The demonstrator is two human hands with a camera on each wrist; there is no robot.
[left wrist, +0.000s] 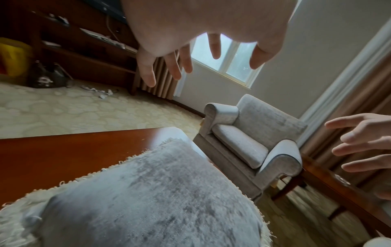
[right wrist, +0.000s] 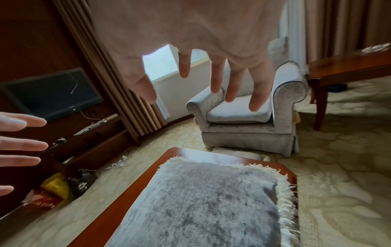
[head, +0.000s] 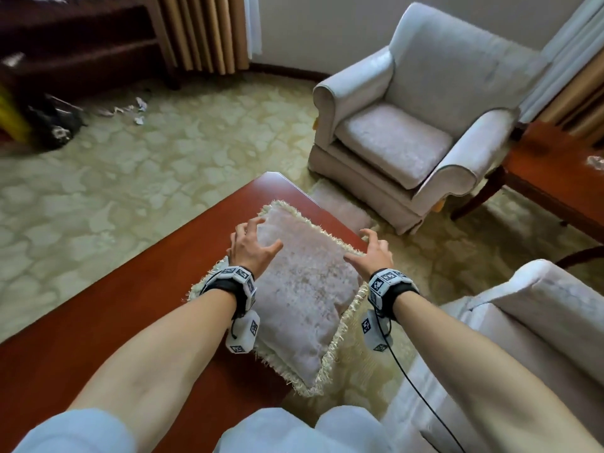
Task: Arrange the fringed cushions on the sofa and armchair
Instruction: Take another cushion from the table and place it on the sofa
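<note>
A pale fringed cushion (head: 304,289) lies flat on the red-brown coffee table (head: 114,305). My left hand (head: 251,240) hovers over its far left side with fingers spread, holding nothing. My right hand (head: 374,248) hovers at its right edge, fingers spread as well. In the wrist views both hands (left wrist: 190,55) (right wrist: 203,80) hang above the cushion (left wrist: 152,200) (right wrist: 201,205) without touching it. The light armchair (head: 411,125) stands beyond the table with a bare seat. A corner of the sofa (head: 523,322) shows at the right. A second fringed cushion (head: 343,204) lies on the floor before the armchair.
A wooden side table (head: 562,171) stands right of the armchair. Dark shelving (head: 75,44) with a television (right wrist: 52,93) lines the left wall, with a black bag (head: 52,125), a yellow object and paper scraps (head: 139,109) on the patterned carpet (head: 147,165).
</note>
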